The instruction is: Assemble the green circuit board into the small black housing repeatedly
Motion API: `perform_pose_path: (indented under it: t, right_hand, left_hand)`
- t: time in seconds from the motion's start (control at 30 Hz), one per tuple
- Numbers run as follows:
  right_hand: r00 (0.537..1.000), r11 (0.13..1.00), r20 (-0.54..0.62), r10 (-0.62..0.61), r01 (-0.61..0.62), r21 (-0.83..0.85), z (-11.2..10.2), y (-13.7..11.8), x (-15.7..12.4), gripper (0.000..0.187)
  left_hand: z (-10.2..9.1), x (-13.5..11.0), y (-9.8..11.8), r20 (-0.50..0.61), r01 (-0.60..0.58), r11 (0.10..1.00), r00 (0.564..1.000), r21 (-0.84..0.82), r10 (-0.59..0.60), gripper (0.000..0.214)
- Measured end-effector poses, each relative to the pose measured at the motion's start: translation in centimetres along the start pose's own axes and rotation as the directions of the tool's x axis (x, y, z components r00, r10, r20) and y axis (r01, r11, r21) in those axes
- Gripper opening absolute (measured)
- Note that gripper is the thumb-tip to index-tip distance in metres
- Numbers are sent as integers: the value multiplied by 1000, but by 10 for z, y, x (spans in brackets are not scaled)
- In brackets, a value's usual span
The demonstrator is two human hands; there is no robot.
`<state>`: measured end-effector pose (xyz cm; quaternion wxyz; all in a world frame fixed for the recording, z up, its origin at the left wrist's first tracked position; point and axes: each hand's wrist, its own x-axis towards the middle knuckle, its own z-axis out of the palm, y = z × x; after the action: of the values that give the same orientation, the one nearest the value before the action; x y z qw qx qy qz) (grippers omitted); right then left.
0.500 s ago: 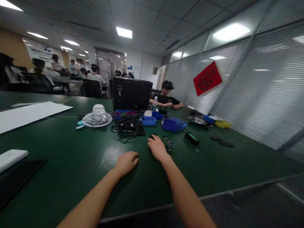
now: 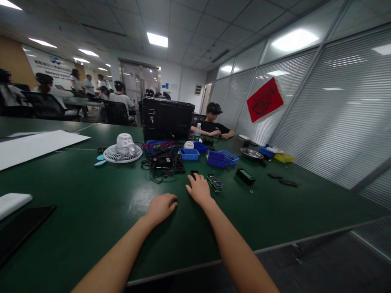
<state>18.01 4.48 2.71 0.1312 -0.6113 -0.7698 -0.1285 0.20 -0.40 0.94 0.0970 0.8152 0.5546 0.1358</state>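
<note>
Out on the green tabletop (image 2: 76,211), right at the fingertips of the right hand (image 2: 198,189), sits a small black object (image 2: 194,172). Can't say exactly what it is, since the fingers cover its near side. It's ahead of that hand, on the far side from the body. Long axis? Too much is hidden for me to call it.

The right hand is clearly the nearer one: fingers loosely spread, thumb stuck out to the left. They look like they're touching the thing, but no real grip shows. The left hand (image 2: 161,208) is closer to the body and further left, fingers bent with the thumb close by, so a narrow gap at best. There's a dark patch in there, and I can't tell if it's something held or just shadow.

Just right of the right hand is a stack of circuit boards (image 2: 215,183), then a black box with a green top (image 2: 245,176) further over.
</note>
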Motion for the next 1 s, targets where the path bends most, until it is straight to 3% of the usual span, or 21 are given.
perform_pose_path:
  t: [0.13, 0.27, 0.33, 0.4, 0.5, 0.6, 0.73, 0.87, 1.0]
  right_hand:
    - [998, 998, 53, 44, -46, 38, 7, 0, -1, 35]
    - [996, 993, 49, 79, -82, 80, -4, 8, 0, 29]
    - [982, 977, -14, 189, -186, 104, -13, 22, 1, 33]
    - [929, 927, -57, 366, -359, 110, -20, 42, 1, 37]
    - [852, 850, 104, 513, -521, 79, -19, 74, 1, 43]
    - [816, 836, 259, 518, -546, 49, -7, 92, 1, 49]
    - [808, 810, 282, 517, -568, 144, 9, 96, 6, 38]
    - [744, 681, 396, 538, -660, 316, 14, 99, 10, 36]
    - [706, 679, 374, 602, -699, 225, 13, 107, 8, 37]
  left_hand:
    - [-1, 0, 0, 15, 5, 1000, 1000, -10, -5, 29]
    - [-3, -1, 1, 5, 1, 1000, 1000, -22, -1, 29]
    - [-4, -2, 1, 8, 9, 1000, 1000, -26, -9, 29]
    - [-4, -2, 2, 15, 15, 1000, 1000, -28, -15, 29]
    - [-3, -1, 1, 14, 6, 1000, 1000, -19, -6, 29]
    - [-1, 0, -1, 15, -5, 1000, 1000, -11, 5, 29]
    - [0, 0, -2, 20, -1, 1000, 1000, -15, 1, 29]
    - [-1, -1, -1, 12, -6, 1000, 1000, -9, 7, 29]
    - [-2, -1, 0, 16, 1, 1000, 1000, -1, -1, 28]
